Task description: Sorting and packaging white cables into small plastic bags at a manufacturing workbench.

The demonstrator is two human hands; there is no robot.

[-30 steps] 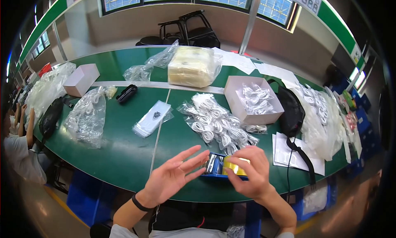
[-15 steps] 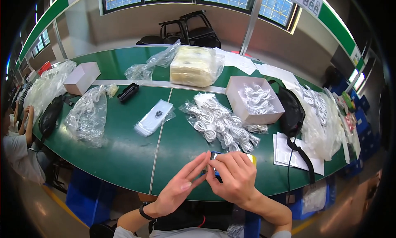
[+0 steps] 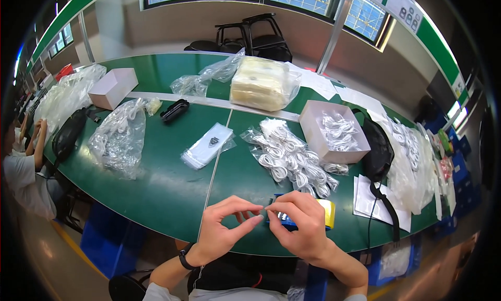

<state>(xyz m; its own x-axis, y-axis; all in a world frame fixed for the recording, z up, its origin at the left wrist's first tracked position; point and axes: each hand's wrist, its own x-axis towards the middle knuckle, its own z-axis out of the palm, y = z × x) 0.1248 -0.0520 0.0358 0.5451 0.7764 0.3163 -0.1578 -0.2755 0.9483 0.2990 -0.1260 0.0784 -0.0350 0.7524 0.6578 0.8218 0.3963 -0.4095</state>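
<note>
My hands meet fingertip to fingertip just in from the table's near edge. My left hand [image 3: 225, 222] has its fingers bent and the thumb apart from the forefinger, with no object visible in it. Thumb and forefinger of my right hand [image 3: 302, 222] are pinched together; whatever they hold is too small or hidden to make out. Beneath and behind the right hand lies a blue and yellow object [image 3: 330, 213], partly covered by the fingers. Beyond it is a pile of coiled white cables [image 3: 292, 157] in clear bags.
A stack of clear flat bags [image 3: 206, 147] lies left of the cables. A white box [image 3: 342, 154] of cables, a black pouch [image 3: 377, 149] and white papers [image 3: 383, 202] are at right. Farther back sits a wrapped yellowish stack [image 3: 261, 84]. Another person [image 3: 26, 170] sits far left.
My hands have drawn slightly apart, and the left fingers, stretched out before, are now bent. More of the blue and yellow object shows. The whole view has shifted a little.
</note>
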